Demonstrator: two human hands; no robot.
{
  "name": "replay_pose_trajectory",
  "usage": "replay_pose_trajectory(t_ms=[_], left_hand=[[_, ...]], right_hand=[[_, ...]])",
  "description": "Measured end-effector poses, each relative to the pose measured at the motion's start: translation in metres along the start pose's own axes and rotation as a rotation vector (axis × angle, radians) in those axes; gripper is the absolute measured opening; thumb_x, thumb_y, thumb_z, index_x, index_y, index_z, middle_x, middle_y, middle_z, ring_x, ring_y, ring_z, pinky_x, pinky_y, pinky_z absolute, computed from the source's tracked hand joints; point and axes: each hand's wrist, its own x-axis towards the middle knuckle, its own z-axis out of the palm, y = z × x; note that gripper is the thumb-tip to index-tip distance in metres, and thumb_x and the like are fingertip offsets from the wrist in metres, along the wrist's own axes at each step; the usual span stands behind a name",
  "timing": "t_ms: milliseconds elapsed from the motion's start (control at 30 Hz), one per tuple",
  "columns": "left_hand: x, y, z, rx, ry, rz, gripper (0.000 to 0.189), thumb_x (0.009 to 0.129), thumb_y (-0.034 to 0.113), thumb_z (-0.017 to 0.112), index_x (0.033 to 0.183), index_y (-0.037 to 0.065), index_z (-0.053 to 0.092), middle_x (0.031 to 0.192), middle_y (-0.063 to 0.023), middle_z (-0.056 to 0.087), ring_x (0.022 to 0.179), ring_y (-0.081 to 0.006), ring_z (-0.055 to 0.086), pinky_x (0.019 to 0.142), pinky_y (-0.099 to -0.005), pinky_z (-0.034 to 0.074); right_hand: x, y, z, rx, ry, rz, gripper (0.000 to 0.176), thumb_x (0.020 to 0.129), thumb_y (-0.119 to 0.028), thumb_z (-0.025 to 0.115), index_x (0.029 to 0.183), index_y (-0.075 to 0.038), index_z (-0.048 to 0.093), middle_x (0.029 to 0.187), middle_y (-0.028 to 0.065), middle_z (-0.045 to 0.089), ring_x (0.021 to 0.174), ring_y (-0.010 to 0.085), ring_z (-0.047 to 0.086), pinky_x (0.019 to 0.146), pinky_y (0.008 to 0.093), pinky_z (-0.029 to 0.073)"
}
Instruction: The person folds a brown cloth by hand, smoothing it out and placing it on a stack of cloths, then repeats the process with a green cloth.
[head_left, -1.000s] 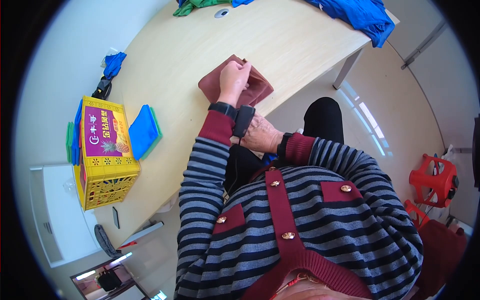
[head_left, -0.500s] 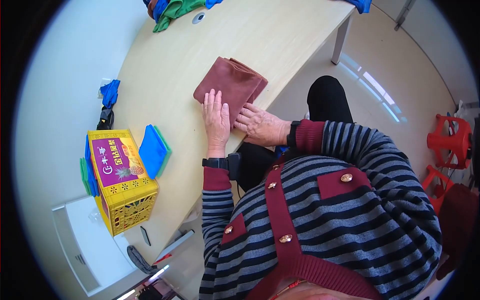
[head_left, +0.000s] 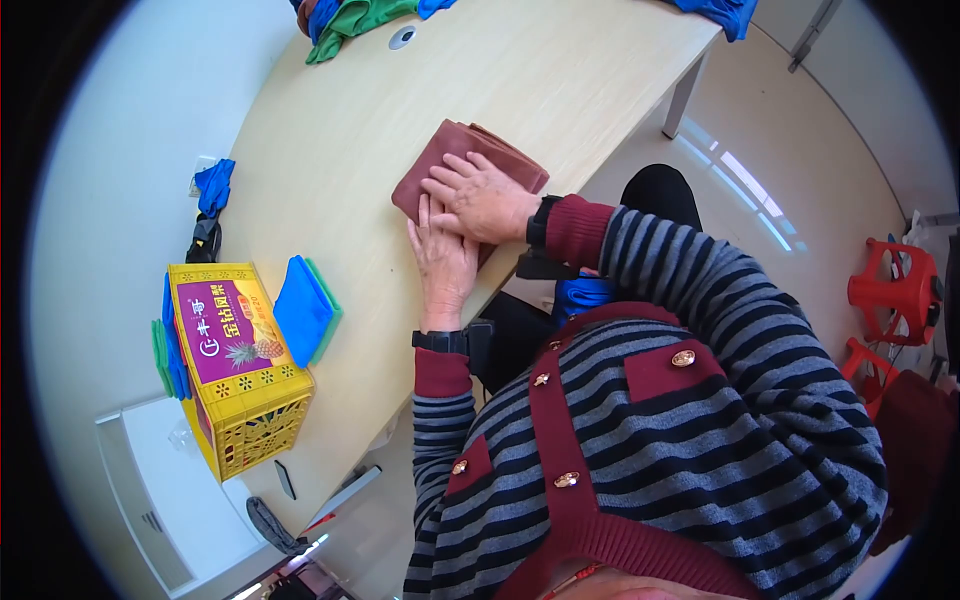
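Note:
A brown cloth [head_left: 428,169], folded into a layered pad, lies on the pale wooden table [head_left: 340,180] close to its front edge. My left hand [head_left: 444,262] rests on the near left part of the cloth with its fingers stretched out. Flat across the middle of the cloth lies my right hand [head_left: 484,203], fingers spread, partly covering the left fingers. Neither hand grips anything. The near corner of the cloth is mostly hidden beneath my hands.
A yellow pineapple crate [head_left: 255,380] stands at the left, with folded blue and green cloths [head_left: 303,312] beside it. Loose green and blue cloths [head_left: 360,25] lie at the far end. A dark phone [head_left: 285,480] is near the crate. Red stools [head_left: 893,290] stand at the right.
My right hand has moved from the near edge of the cloth up onto its top, over the left fingers. The left hand stays on the cloth.

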Motion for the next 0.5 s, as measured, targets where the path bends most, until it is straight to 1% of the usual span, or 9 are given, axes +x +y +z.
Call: replay_pose_trajectory(t_ms=[67, 100, 200, 267, 367, 433, 500], left_hand=[[-0.006, -0.010, 0.013, 0.007, 0.002, -0.018, 0.061, 0.102, 0.038, 0.053, 0.154, 0.009, 0.040, 0.162, -0.0105, 0.034, 0.153, -0.0310, 0.024, 0.121, -0.0581, 0.018], [-0.009, -0.013, 0.015, 0.009, 0.001, -0.031, 0.062, 0.102, 0.039, 0.053, 0.154, 0.009, 0.040, 0.162, -0.0103, 0.034, 0.153, -0.0310, 0.024, 0.121, -0.0584, 0.019], [-0.010, -0.024, 0.022, 0.028, 0.012, -0.045, 0.062, 0.102, 0.041, 0.051, 0.154, 0.010, 0.039, 0.162, -0.0107, 0.034, 0.152, -0.0312, 0.026, 0.121, -0.0590, 0.020], [-0.003, -0.033, 0.023, 0.035, 0.022, -0.065, 0.062, 0.103, 0.041, 0.051, 0.155, 0.010, 0.039, 0.162, -0.0109, 0.034, 0.152, -0.0313, 0.027, 0.120, -0.0594, 0.020], [0.011, -0.062, 0.024, 0.106, 0.048, -0.115, 0.061, 0.104, 0.043, 0.047, 0.154, 0.008, 0.040, 0.160, -0.0119, 0.038, 0.150, -0.0320, 0.031, 0.120, -0.0597, 0.022], [0.024, -0.085, 0.024, 0.093, -0.046, -0.230, 0.059, 0.106, 0.045, 0.041, 0.153, 0.009, 0.041, 0.159, -0.0137, 0.039, 0.149, -0.0318, 0.032, 0.118, -0.0604, 0.022], [0.031, -0.083, 0.012, 0.151, -0.070, -0.267, 0.058, 0.106, 0.045, 0.042, 0.152, 0.009, 0.042, 0.158, -0.0143, 0.041, 0.148, -0.0323, 0.034, 0.118, -0.0598, 0.023]], right_hand=[[0.000, 0.015, 0.018, -0.148, 0.056, 0.020, 0.053, 0.100, -0.045, 0.047, 0.137, -0.008, 0.059, 0.142, 0.0141, 0.056, 0.138, 0.0324, 0.045, 0.117, 0.0501, 0.030], [0.004, 0.016, 0.012, -0.141, 0.047, 0.013, 0.053, 0.100, -0.045, 0.047, 0.137, -0.008, 0.059, 0.142, 0.0141, 0.056, 0.138, 0.0324, 0.045, 0.117, 0.0501, 0.030], [0.008, 0.019, -0.004, -0.201, -0.192, 0.094, 0.060, 0.102, -0.048, 0.044, 0.147, -0.009, 0.051, 0.156, 0.0121, 0.045, 0.149, 0.0312, 0.032, 0.123, 0.0469, 0.021], [0.009, 0.021, -0.001, -0.203, -0.190, 0.092, 0.059, 0.103, -0.047, 0.044, 0.148, -0.010, 0.051, 0.156, 0.0117, 0.045, 0.149, 0.0308, 0.032, 0.124, 0.0466, 0.020], [0.007, 0.019, 0.006, -0.207, -0.177, 0.099, 0.058, 0.103, -0.046, 0.044, 0.149, -0.011, 0.050, 0.156, 0.0110, 0.044, 0.150, 0.0299, 0.031, 0.124, 0.0460, 0.020], [0.009, 0.019, 0.005, -0.246, -0.193, 0.100, 0.057, 0.104, -0.046, 0.043, 0.150, -0.012, 0.049, 0.157, 0.0103, 0.044, 0.150, 0.0295, 0.031, 0.124, 0.0456, 0.020], [0.007, 0.017, 0.006, -0.265, -0.200, 0.100, 0.057, 0.104, -0.046, 0.042, 0.150, -0.013, 0.048, 0.157, 0.0100, 0.043, 0.150, 0.0293, 0.031, 0.124, 0.0455, 0.020]])
